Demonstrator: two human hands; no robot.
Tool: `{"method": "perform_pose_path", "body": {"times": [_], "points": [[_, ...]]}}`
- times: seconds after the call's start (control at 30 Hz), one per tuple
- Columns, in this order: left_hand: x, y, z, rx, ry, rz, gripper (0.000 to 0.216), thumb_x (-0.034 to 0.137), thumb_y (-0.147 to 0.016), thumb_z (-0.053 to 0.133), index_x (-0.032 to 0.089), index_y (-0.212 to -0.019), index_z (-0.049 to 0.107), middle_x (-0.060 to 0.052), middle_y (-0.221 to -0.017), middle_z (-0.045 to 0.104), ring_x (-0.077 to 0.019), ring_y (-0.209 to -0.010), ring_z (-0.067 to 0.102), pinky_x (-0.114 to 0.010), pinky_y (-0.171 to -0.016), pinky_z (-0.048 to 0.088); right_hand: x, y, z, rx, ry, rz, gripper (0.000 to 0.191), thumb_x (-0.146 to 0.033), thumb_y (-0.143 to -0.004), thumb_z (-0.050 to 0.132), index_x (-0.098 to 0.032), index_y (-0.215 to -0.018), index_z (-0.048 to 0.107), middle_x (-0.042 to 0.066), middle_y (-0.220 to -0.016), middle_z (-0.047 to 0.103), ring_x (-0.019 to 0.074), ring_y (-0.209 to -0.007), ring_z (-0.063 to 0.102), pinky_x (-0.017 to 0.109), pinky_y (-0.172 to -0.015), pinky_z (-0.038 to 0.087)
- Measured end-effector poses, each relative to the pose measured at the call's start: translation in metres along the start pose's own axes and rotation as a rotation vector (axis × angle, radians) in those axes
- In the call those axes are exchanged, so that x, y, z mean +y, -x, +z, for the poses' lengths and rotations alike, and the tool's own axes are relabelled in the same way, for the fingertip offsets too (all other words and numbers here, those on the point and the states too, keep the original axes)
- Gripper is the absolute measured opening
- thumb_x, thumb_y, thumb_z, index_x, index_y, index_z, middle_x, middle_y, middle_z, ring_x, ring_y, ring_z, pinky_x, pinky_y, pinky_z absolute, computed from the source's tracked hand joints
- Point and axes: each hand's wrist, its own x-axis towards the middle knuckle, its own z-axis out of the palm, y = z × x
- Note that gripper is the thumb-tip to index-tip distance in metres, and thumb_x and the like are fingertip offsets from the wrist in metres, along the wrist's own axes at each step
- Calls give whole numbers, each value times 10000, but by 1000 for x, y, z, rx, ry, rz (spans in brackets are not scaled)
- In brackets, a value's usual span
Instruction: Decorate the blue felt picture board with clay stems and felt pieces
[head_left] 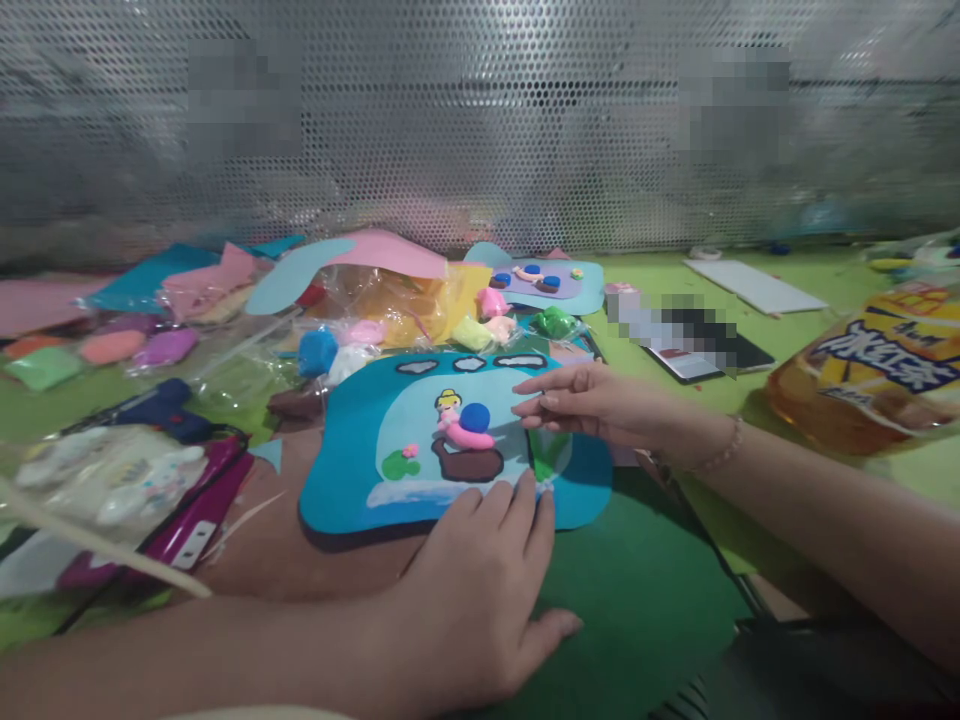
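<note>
A blue foam-sheet picture [345,420] lies before me, its light-blue middle bearing a small clay figure [471,425] with a yellow top, a pink body and a round blue piece. Below the figure is a brown dark-edged shape [471,464], and a green clump [400,465] with a pink dot is to the left. My left hand [484,580] rests palm down over the picture's lower edge, fingers stretched and thumb out. Above the picture's right side, my right hand [592,405] has its fingertips apart, pointing at the figure; I see nothing between them.
Bagged clay lumps [319,350] and foam sheets [390,252] crowd the back left. A second picture [592,285] lies behind. Phones [682,355] and a drink bottle [862,370] are at right. A magenta case [191,510] is at left; a perforated metal panel [480,120] closes the back.
</note>
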Motion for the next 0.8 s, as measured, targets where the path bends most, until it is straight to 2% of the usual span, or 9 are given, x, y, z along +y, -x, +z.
{"method": "perform_pose_path", "body": {"times": [0.1,0.17,0.27,0.37,0.5,0.6,0.7,0.8], "points": [[0,0,0,8,-5,2,683,550,-907,264,45,-1352,378,-247,-1362,398,-380,-1118,441,-502,-847,398,3,-2,-2,14,11,-30,170,-192,-667,764,-148,-806,677,21,-785,723,90,-711,679,149,-643,545],[1,0,0,14,-12,4,685,550,-909,257,41,-1351,378,-250,-1356,403,-380,-1115,444,-500,-841,398,4,-3,-2,56,23,-48,221,-221,-580,819,-143,-694,646,-6,-657,695,76,-615,658,136,-572,523],[0,1,1,13,-11,3,690,557,-909,247,46,-1356,373,-250,-1361,397,-378,-1130,436,-496,-848,392,4,-3,-3,107,43,-59,296,-250,-502,853,-142,-625,607,-29,-568,654,59,-515,609,136,-494,481],[0,1,1,6,-11,-1,687,555,-912,241,49,-1360,369,-245,-1368,391,-374,-1133,434,-494,-856,388,3,-3,-3,118,44,-62,309,-261,-478,860,-140,-597,602,-27,-560,648,55,-499,588,146,-487,474],[0,0,0,-6,-7,2,692,553,-913,237,44,-1362,366,-246,-1368,390,-373,-1123,437,-492,-847,394,2,-3,-3,110,7,-64,251,-245,-497,854,-141,-620,661,-8,-603,668,60,-564,614,141,-543,498],[1,1,0,-6,-4,-1,693,559,-910,242,53,-1369,358,-241,-1378,379,-375,-1115,438,-497,-844,393,2,-3,-3,79,-25,-73,212,-222,-590,813,-150,-762,710,9,-668,692,73,-628,637,150,-589,516],[1,1,0,-4,-5,-1,690,558,-912,242,53,-1367,359,-241,-1382,373,-375,-1121,433,-496,-849,390,2,-3,-4,52,-43,-59,250,-183,-683,752,-167,-927,698,34,-826,719,90,-740,662,163,-658,533],[0,1,0,4,-13,0,684,553,-916,236,51,-1362,364,-242,-1381,374,-372,-1124,431,-495,-853,388,1,-3,-5,50,-41,-46,245,-167,-709,729,-168,-949,683,37,-858,718,94,-780,667,164,-687,536]]}}
